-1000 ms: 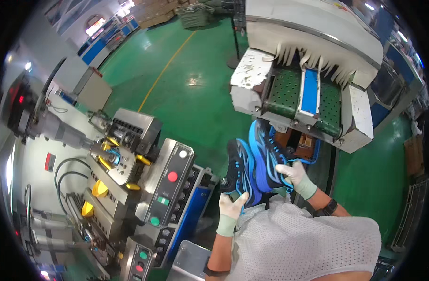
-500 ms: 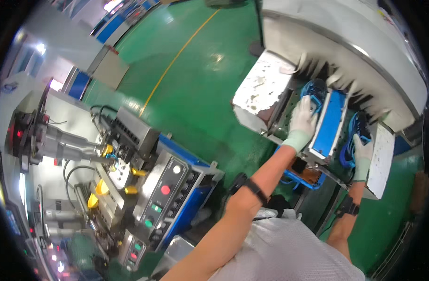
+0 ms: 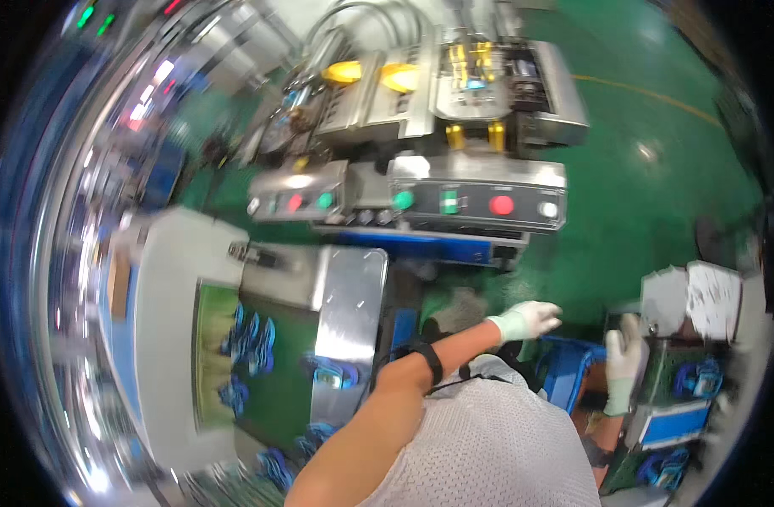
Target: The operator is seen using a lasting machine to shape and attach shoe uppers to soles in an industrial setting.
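Observation:
Both my hands wear white gloves with pale green cuffs. Reaching rightward past my body, my left hand (image 3: 535, 321) has its fingers loosely stretched out, with nothing visible in them. My right hand (image 3: 625, 355) points upward beside a blue crate (image 3: 564, 367), somewhat blurred, its fingers extended and no object seen in it. Right of that hand, a blue and black shoe upper (image 3: 700, 378) lies in one slot of a conveyor. A second blue shoe upper (image 3: 664, 466) sits in the slot below, across a blue divider (image 3: 676, 425).
Ahead stands a machine with a button panel (image 3: 480, 201) and yellow-tipped clamps. A metal table (image 3: 351, 313) at left bears a blue shoe upper (image 3: 332, 373). Further left, several more shoe uppers lie by the opening of a white machine (image 3: 175, 338).
My view has swung left toward the button panel and metal table. Both hands have come away from the two shoe uppers, which stay in the conveyor slots.

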Demonstrator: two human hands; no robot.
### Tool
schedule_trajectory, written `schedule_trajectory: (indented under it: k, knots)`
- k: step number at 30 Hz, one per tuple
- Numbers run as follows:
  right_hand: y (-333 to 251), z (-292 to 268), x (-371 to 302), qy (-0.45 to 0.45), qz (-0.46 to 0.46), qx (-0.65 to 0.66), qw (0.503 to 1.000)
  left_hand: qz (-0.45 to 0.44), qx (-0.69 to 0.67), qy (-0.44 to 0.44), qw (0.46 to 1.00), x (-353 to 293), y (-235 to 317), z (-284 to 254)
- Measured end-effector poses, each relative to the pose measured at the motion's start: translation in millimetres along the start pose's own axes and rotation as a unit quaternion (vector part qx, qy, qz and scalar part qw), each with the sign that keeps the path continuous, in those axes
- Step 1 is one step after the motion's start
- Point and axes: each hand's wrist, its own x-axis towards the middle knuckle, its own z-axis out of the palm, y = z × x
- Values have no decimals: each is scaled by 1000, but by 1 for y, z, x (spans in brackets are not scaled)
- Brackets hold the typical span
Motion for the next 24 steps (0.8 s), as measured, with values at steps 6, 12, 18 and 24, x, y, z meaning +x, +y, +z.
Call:
schedule_trajectory:
  k: [6, 12, 18, 24]
  knots:
    - [-75, 191, 34, -486, -68, -178, 853, -314, -38, 466, 826, -295, -191, -114]
    - [-78, 302, 41, -507, -93, -237, 824, -468, -61, 672, 570, -540, -298, -94]
    - [-65, 358, 53, -531, -24, -333, 779, -495, 97, 697, 509, -691, -361, -84]
    - [-113, 363, 27, -488, 70, -375, 785, -646, 61, 509, 566, -761, -388, -164]
